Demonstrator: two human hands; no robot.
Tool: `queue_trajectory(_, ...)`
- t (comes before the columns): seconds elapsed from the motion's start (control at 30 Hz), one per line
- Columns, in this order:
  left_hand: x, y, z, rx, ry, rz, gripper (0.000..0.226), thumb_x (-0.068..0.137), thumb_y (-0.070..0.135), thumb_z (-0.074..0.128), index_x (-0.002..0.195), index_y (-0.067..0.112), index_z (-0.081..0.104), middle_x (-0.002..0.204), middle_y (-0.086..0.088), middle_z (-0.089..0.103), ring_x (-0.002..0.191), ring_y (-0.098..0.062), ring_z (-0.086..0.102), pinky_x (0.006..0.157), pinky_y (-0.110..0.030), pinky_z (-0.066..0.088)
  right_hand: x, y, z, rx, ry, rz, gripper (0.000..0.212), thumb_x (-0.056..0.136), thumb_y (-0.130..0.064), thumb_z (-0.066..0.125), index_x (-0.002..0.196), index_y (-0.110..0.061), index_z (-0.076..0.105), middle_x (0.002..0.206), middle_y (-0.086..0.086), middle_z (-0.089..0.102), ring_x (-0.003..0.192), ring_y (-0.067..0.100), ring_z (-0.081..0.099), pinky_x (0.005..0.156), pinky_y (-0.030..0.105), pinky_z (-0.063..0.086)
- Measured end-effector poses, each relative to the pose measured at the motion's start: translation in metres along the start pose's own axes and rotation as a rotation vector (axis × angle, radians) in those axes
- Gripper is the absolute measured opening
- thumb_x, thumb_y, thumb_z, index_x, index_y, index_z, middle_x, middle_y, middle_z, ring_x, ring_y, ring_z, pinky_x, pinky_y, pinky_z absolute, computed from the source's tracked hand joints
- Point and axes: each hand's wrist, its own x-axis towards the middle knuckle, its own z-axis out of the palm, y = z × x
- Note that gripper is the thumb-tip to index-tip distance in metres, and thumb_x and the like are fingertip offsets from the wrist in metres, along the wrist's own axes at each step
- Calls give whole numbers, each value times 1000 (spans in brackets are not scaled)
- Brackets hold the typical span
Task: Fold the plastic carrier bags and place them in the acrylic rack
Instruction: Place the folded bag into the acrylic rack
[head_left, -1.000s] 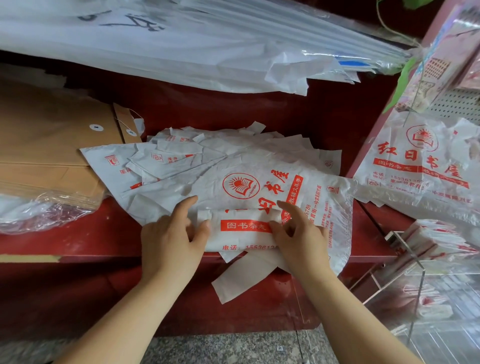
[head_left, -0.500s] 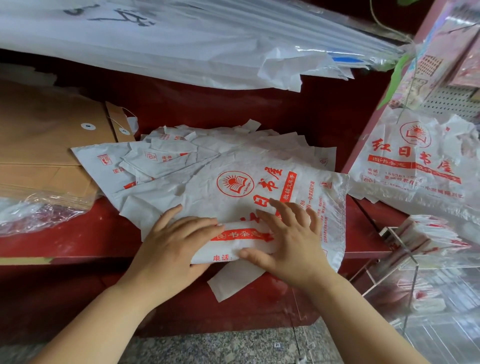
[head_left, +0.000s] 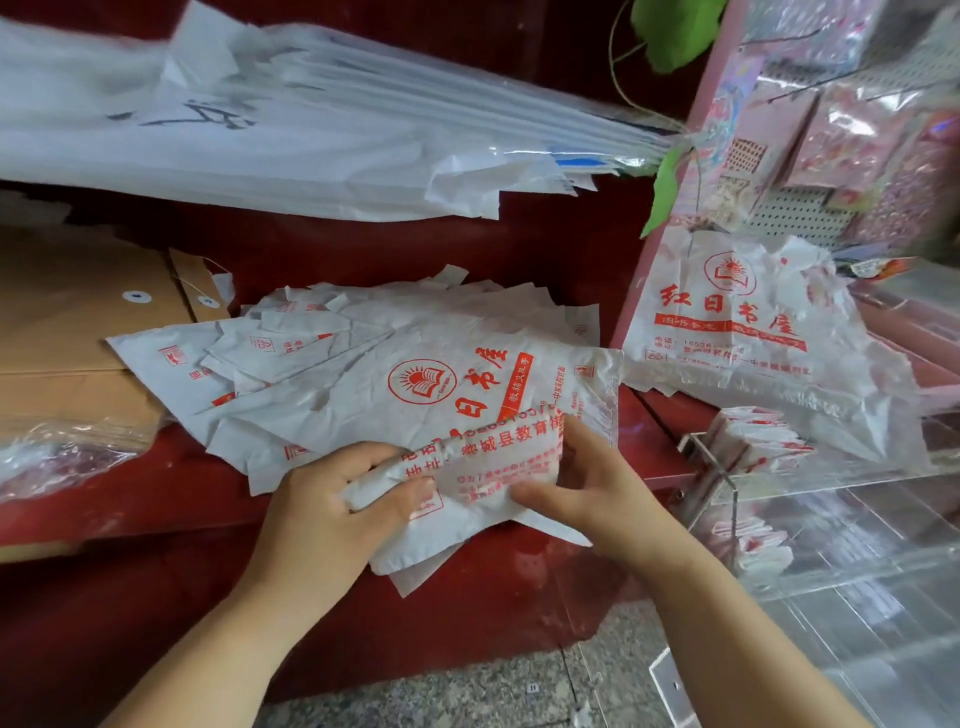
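Two bare hands work at the near edge of a red surface (head_left: 156, 483). The left hand (head_left: 322, 509) grips one end of a half-folded plastic carrier bag (head_left: 483, 467), white with red print. Its fingers (head_left: 363, 457) curl over the top and its thumb presses on the front. The right hand (head_left: 597, 499) pinches the other end, fingers behind the fold and thumb in front.

The bag is a crumpled strip held between the two sets of fingers, with a loose tail hanging below them over the surface's edge. To fold it well, the tail probably needs tucking in, and the strip needs pressing flat before the next fold, since thin plastic tends to spring open.

Just beyond the fingers lies a loose pile of unfolded bags (head_left: 363, 358). To the right of the right fingers stands the acrylic rack (head_left: 719, 470), with folded bags (head_left: 763, 441) already in it. Farther off, left of the left fingers, lie brown envelopes (head_left: 78, 322).
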Motion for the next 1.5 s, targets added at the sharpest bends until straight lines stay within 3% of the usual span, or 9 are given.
queue_trajectory(0.23,-17,28,63,-69,-88,12,12,59,41,67,67,39,59,71,39,61,75,17,57,64,1,39,-45,0,-33,547,-33,99,72,38,-25,92,102,-11,63,97,11,71,90,23,68,72,27,54)
queue_trajectory(0.47,-27,39,129,-47,-382,-55,28,77,18,71,78,40,53,77,24,60,77,14,55,65,1,37,-104,15,-92,27,387,258,14,73,-2,71,79,-14,69,84,13,72,85,34,66,81,46,52)
queue_trajectory(0.63,-32,42,189,68,-478,39,17,84,20,64,90,36,60,95,19,62,90,3,58,84,-15,43,-151,21,-164,-70,658,269,24,79,8,60,79,-16,65,65,-11,70,75,12,63,61,13,51)
queue_trajectory(0.87,-37,61,267,535,-707,385,45,94,25,45,138,15,39,148,-1,31,136,-13,25,112,-20,6,-170,30,-225,-264,876,223,25,80,7,61,95,-12,64,71,-12,63,69,4,58,66,16,45)
queue_trajectory(1.1,-36,55,303,895,-774,362,71,90,-3,34,146,8,-8,151,-17,-20,139,-31,-19,96,-29,-30,-153,50,-242,-356,813,220,25,81,4,62,94,-17,64,78,-5,61,71,1,55,58,3,44)
queue_trajectory(1.2,-37,47,317,996,-712,370,69,92,11,40,145,0,-2,152,-22,2,140,-34,3,111,-37,-14,-147,59,-242,-351,805,222,23,82,3,62,93,-18,65,82,-5,63,74,3,57,69,12,47)
queue_trajectory(1.3,-36,36,322,920,-611,407,74,56,35,80,115,-2,57,104,-18,60,99,-30,56,95,-35,26,-145,65,-242,-347,795,202,28,81,4,62,97,-19,64,83,-7,63,78,6,58,79,25,47)
queue_trajectory(1.37,-37,27,323,841,-581,517,61,30,23,85,86,4,69,71,-6,62,74,-25,61,84,-33,29,-144,67,-244,-340,787,186,28,81,4,62,97,-18,64,82,-12,62,77,0,58,77,20,48)
queue_trajectory(1.5,-36,14,312,739,-478,675,68,35,5,69,102,9,56,80,-1,68,87,-24,68,106,-33,12,-140,66,-245,-405,759,173,22,81,2,63,95,-14,64,79,-15,59,65,-8,58,62,3,45)
